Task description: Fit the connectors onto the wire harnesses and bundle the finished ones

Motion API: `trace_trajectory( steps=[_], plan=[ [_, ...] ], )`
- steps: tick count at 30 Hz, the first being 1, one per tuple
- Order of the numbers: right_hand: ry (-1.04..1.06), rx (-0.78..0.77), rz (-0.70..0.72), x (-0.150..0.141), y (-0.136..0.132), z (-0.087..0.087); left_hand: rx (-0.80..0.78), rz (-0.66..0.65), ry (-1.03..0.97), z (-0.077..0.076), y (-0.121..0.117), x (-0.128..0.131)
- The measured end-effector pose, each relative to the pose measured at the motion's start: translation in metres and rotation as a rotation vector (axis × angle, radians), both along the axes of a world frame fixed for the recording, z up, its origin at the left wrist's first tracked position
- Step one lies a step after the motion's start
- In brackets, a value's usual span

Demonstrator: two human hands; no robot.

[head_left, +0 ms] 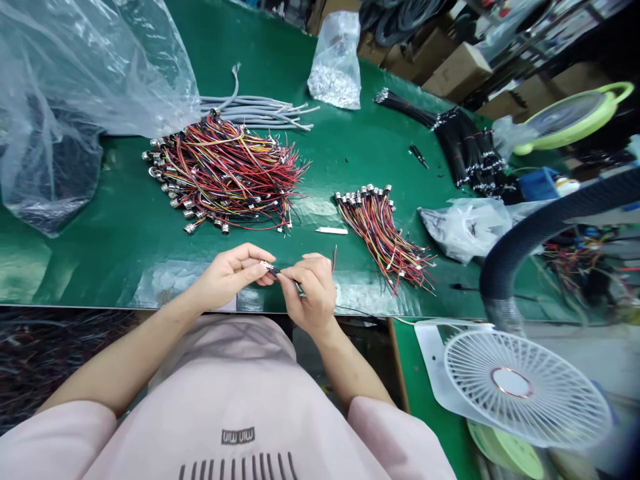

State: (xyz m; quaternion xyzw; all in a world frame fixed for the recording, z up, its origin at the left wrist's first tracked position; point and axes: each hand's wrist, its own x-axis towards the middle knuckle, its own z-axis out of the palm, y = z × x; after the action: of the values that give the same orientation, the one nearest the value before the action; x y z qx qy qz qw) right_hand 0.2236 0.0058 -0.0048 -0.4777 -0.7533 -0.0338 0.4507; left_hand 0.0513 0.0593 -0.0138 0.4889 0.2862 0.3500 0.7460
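Together, the left hand (231,275) and the right hand (311,293) pinched a small metal-tipped connector (271,269) between their fingertips, just above the near edge of the green worktop (125,227). Its thin red wire (335,259) rose just beyond the right hand. Both hands were closed on the piece. Ahead of the left hand lay a large heap of wired connectors (227,173); a smaller sorted bundle (383,230) lay beyond and to the right of the right hand, well apart.
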Motion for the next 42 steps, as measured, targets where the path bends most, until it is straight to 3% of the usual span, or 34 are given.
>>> trace_trajectory(
  steps=[13,23,32,38,42],
  plan=[
    [0.073,0.104,-0.021,-0.004,-0.003,-0.001,-0.038,-0.059,-0.035,0.001,0.0,0.002],
    [-0.222,-0.135,0.036,0.012,0.0,0.018,-0.023,-0.019,-0.006,-0.002,-0.001,0.002],
    [-0.044,-0.113,-0.041,0.003,-0.006,0.006,-0.002,-0.021,-0.025,-0.001,-0.002,0.002],
    [-0.065,-0.127,-0.077,-0.002,-0.004,0.005,0.007,0.001,-0.006,-0.002,-0.002,0.003],
    [-0.125,-0.13,-0.018,0.005,-0.004,0.012,0.01,-0.009,0.004,-0.001,-0.002,0.003]
  ],
)
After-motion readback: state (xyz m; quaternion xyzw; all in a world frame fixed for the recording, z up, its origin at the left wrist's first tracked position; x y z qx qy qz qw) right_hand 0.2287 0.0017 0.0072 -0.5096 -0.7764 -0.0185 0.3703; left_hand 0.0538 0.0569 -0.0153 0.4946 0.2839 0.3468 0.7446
